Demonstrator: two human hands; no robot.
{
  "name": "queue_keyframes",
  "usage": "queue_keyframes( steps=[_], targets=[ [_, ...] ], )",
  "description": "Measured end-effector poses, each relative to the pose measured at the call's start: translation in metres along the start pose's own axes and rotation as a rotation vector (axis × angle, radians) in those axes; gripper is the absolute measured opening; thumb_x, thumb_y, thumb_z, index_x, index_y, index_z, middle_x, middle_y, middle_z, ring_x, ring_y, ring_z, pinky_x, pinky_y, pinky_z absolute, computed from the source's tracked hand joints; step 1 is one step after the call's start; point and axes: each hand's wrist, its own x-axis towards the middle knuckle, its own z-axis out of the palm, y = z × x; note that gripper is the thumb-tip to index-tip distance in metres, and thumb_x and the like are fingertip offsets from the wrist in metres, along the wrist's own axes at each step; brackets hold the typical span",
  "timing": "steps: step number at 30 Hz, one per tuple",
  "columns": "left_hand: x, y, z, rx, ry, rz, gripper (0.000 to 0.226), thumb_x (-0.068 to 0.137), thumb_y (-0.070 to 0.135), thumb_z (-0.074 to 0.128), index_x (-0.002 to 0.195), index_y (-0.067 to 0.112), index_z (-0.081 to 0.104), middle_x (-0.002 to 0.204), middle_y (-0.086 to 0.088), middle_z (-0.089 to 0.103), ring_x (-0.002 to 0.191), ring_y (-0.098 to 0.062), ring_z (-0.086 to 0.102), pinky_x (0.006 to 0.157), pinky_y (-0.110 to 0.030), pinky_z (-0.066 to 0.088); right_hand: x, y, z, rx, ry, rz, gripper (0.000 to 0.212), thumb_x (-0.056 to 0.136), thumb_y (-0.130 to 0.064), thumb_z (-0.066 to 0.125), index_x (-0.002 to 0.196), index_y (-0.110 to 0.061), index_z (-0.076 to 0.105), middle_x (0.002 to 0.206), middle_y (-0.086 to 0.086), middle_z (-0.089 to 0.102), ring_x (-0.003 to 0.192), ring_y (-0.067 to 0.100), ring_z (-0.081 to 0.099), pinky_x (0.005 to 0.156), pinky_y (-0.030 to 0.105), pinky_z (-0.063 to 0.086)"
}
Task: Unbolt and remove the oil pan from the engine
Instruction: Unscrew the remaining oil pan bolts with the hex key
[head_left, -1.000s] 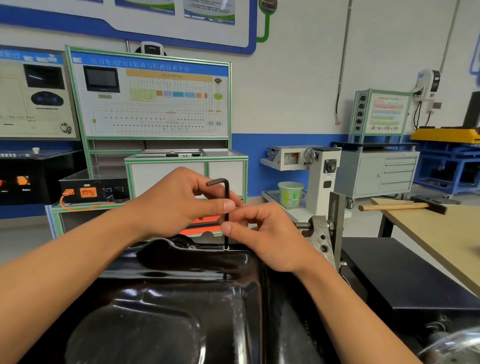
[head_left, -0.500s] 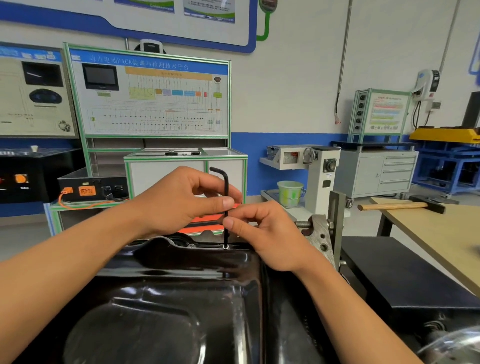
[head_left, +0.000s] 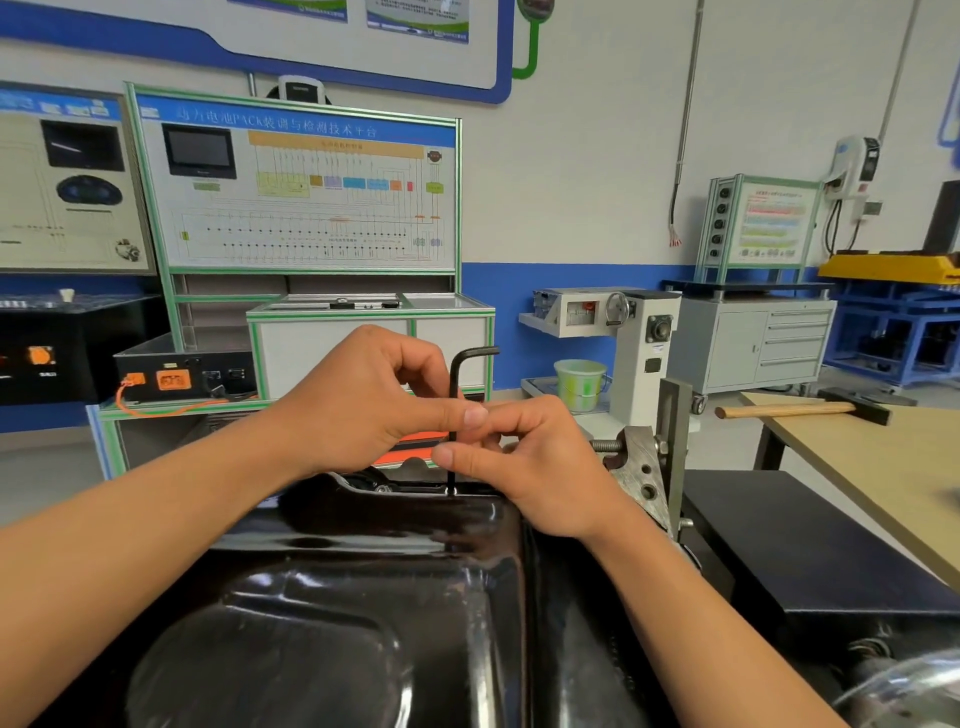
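1. Unbolting: my left hand (head_left: 374, 405) and right hand (head_left: 535, 467) both pinch the upright key (head_left: 453, 379), frame centre.
2. Pan (head_left: 363, 597) fills the lower frame; key tip sits in a far-rim bolt (head_left: 453, 492).
3. Next, likely: twirl the key, keep it seated.

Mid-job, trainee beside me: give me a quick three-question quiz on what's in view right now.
1. True or false: the hex key stands upright with its tip at the far rim of the oil pan.
2. Multiple choice: what lies on the wooden table? A) hammer B) pliers C) drill
3. Short answer: which pinches the key's shaft lower down, the left hand or the right hand?

Key: 1 true; 2 A; 3 right hand.
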Motion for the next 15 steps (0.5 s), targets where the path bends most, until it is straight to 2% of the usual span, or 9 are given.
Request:
queue_keyframes(
  steps=[1, 3, 5, 6, 7, 9, 10, 13, 15],
  targets=[
    [0.001, -0.001, 0.0, -0.001, -0.005, 0.002, 0.039, 0.061, 0.035, 0.08, 0.066, -0.001, 0.065, 0.079, -0.027, 0.068, 0.081, -0.049, 0.061, 0.079, -0.056, 0.05, 0.0, 0.001, 0.0, 0.005, -0.011, 0.002, 0.003, 0.086, -0.002, 0.075, 0.087, -0.002, 0.077, 0.064, 0.001, 0.059, 0.06, 0.024, 0.034, 0.06, 0.033, 0.034],
    [0.002, -0.003, -0.002, 0.005, -0.028, 0.003, 0.038, 0.063, 0.034, 0.08, 0.07, -0.001, 0.067, 0.078, -0.024, 0.069, 0.079, -0.045, 0.062, 0.077, -0.052, 0.052, 0.0, 0.003, 0.0, -0.004, -0.026, -0.004, 0.009, 0.088, -0.003, 0.073, 0.082, -0.01, 0.076, 0.063, -0.003, 0.058, 0.061, 0.024, 0.037, 0.062, 0.034, 0.036],
    [0.002, -0.005, -0.006, 0.004, -0.081, -0.009, 0.032, 0.067, 0.034, 0.077, 0.082, 0.007, 0.074, 0.078, -0.008, 0.074, 0.076, -0.024, 0.068, 0.077, -0.035, 0.055, 0.0, 0.004, -0.001, -0.031, -0.032, -0.01, 0.017, 0.09, -0.006, 0.071, 0.077, -0.015, 0.074, 0.064, 0.012, 0.06, 0.062, 0.027, 0.041, 0.063, 0.036, 0.038],
    [0.001, -0.005, -0.008, -0.002, -0.117, -0.02, 0.029, 0.07, 0.033, 0.075, 0.089, 0.012, 0.076, 0.082, -0.001, 0.076, 0.081, -0.013, 0.07, 0.08, -0.025, 0.055, 0.0, 0.005, -0.002, -0.038, -0.039, -0.005, 0.015, 0.092, -0.007, 0.07, 0.077, -0.011, 0.074, 0.068, 0.019, 0.062, 0.064, 0.024, 0.045, 0.066, 0.034, 0.04],
    [0.0, -0.004, -0.01, -0.01, -0.154, -0.033, 0.028, 0.073, 0.032, 0.073, 0.096, 0.016, 0.076, 0.088, 0.002, 0.077, 0.088, -0.009, 0.071, 0.085, -0.02, 0.054, 0.0, 0.007, -0.002, -0.046, -0.045, 0.003, 0.014, 0.093, -0.008, 0.069, 0.08, -0.006, 0.075, 0.07, 0.016, 0.065, 0.066, 0.018, 0.049, 0.069, 0.029, 0.043],
    [-0.001, -0.005, -0.012, -0.045, -0.193, -0.062, 0.03, 0.077, 0.027, 0.069, 0.105, 0.017, 0.074, 0.096, 0.001, 0.078, 0.098, -0.011, 0.072, 0.089, -0.02, 0.054, -0.001, 0.008, -0.003, -0.06, -0.067, 0.024, 0.014, 0.095, -0.008, 0.066, 0.086, -0.006, 0.076, 0.069, -0.009, 0.065, 0.068, -0.001, 0.052, 0.071, 0.016, 0.044],
    [-0.001, -0.006, -0.012, -0.068, -0.192, -0.074, 0.03, 0.078, 0.025, 0.068, 0.106, 0.016, 0.074, 0.098, 0.0, 0.078, 0.099, -0.012, 0.072, 0.088, -0.021, 0.055, -0.001, 0.008, -0.003, -0.059, -0.076, 0.035, 0.014, 0.096, -0.009, 0.065, 0.089, -0.008, 0.076, 0.069, -0.015, 0.063, 0.068, -0.004, 0.051, 0.071, 0.013, 0.043],
    [0.0, -0.005, -0.011, -0.1, -0.158, -0.092, 0.026, 0.075, 0.024, 0.069, 0.099, 0.016, 0.075, 0.092, -0.002, 0.078, 0.092, -0.013, 0.074, 0.081, -0.021, 0.057, -0.002, 0.007, -0.002, -0.036, -0.085, 0.063, 0.017, 0.097, -0.009, 0.062, 0.089, -0.013, 0.077, 0.074, -0.008, 0.065, 0.073, 0.001, 0.053, 0.073, 0.015, 0.046],
    [0.0, -0.005, -0.01, -0.099, -0.138, -0.107, 0.025, 0.071, 0.026, 0.072, 0.095, 0.018, 0.076, 0.088, -0.004, 0.078, 0.089, -0.017, 0.075, 0.085, -0.033, 0.059, -0.002, 0.005, -0.002, -0.048, -0.082, 0.058, 0.018, 0.097, -0.009, 0.063, 0.086, -0.013, 0.077, 0.072, 0.001, 0.069, 0.075, 0.002, 0.055, 0.076, 0.018, 0.046]
  ],
)
